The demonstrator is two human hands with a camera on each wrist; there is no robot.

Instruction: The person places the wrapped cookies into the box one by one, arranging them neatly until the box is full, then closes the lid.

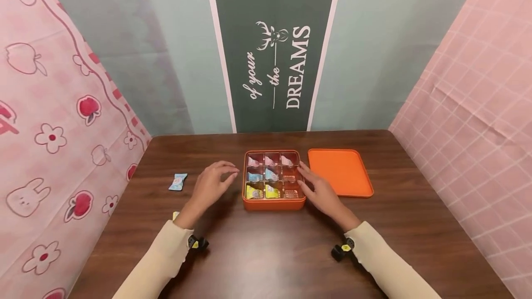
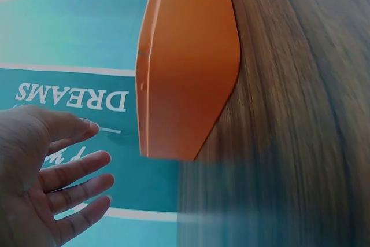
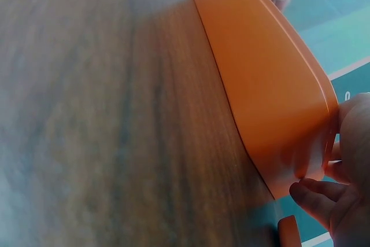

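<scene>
An orange box [image 1: 274,205] with a clear divided insert sits on the table. Wrapped pink candies [image 1: 271,159] fill its back row. Two blue candies [image 1: 272,174] lie in the middle row and two yellow candies [image 1: 272,192] in the front row; the right compartment of each of these rows holds no candy. My left hand [image 1: 213,182] hovers just left of the box, fingers loosely bent and holding nothing, apart from its wall in the left wrist view. My right hand [image 1: 320,191] touches the box's right side, relaxed fingers against the wall and rim.
The flat orange lid [image 1: 341,172] lies right of the box, beyond my right hand. A blue candy [image 1: 178,182] lies on the table at the left. Near my left sleeve a yellow wrapper [image 1: 175,215] shows, mostly hidden by the wrist. Curtains [image 1: 166,59] hang behind the table.
</scene>
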